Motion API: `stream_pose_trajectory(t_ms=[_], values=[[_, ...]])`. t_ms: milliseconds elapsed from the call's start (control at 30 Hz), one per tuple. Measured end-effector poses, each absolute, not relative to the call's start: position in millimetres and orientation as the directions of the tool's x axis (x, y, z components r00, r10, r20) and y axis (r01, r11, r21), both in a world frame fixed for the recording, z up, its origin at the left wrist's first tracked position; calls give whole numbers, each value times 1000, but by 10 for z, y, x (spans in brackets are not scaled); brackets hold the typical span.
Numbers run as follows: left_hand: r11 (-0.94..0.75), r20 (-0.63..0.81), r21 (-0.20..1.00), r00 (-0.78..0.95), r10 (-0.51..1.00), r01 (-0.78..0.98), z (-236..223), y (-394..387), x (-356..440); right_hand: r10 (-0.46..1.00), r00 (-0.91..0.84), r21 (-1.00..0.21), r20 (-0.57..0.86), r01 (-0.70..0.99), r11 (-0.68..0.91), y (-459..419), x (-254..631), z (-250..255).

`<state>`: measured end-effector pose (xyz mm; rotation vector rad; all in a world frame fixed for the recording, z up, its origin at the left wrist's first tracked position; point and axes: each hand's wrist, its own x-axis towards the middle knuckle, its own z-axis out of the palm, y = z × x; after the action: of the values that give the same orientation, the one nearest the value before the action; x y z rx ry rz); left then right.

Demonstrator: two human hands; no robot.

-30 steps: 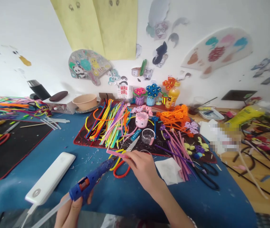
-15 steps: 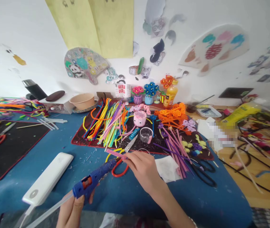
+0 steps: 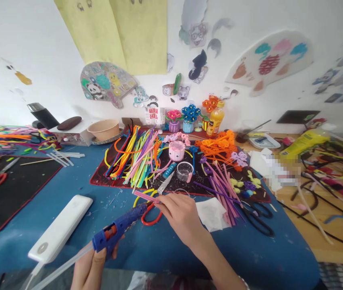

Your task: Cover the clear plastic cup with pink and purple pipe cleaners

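Note:
My left hand (image 3: 91,264) is wrapped round the handle of a blue hot glue gun (image 3: 120,227), with a long translucent glue stick (image 3: 65,268) coming out of its back end. Its nozzle points up and right, close beside my right hand (image 3: 179,215). Between the fingertips of that right hand are pink pipe cleaners (image 3: 143,196), their free ends pointing left. Whether the nozzle touches them I cannot tell. Just behind the fingers lie scissors (image 3: 151,217) with red and yellow handles, partly hidden. Farther back stands a small pink pot (image 3: 176,150) with a face.
A white power bank (image 3: 61,227) with a cable lies at left. Behind are a pile of coloured pipe cleaners (image 3: 141,157), a clear tape roll (image 3: 184,172) and orange flowers (image 3: 216,147). Black-handled scissors (image 3: 257,219) and white tissue (image 3: 210,213) lie at right.
Both hands hold nearly the same pose, with the glue gun tip still close to the pink pipe cleaners. The whole view has shifted slightly.

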<state>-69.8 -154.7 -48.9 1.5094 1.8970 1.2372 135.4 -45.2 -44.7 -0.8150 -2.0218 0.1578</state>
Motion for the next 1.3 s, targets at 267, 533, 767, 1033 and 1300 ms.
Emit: stream_pose_trajectory(t_ms=[267,533,767,1033,1300], values=[[170,2,905,-402,916,391,-563,-1506,-750,603,-364,-401,710,495,771,-453,1369,-474],[213,-55,923,-437,898,320,-608,-1477,-805,606,-362,-405,709,494,769,-452,1396,-501],[120,145,883,-506,850,454,-535,-1725,-798,599,-356,-401,718,492,773,-451,1410,-507],[132,181,827,-482,857,546,-411,-1712,-758,610,-359,-408,706,498,765,-452,1429,-515],[142,177,817,-477,861,559,-486,-1742,-838,620,-358,-405,698,517,754,-464,1447,-501]])
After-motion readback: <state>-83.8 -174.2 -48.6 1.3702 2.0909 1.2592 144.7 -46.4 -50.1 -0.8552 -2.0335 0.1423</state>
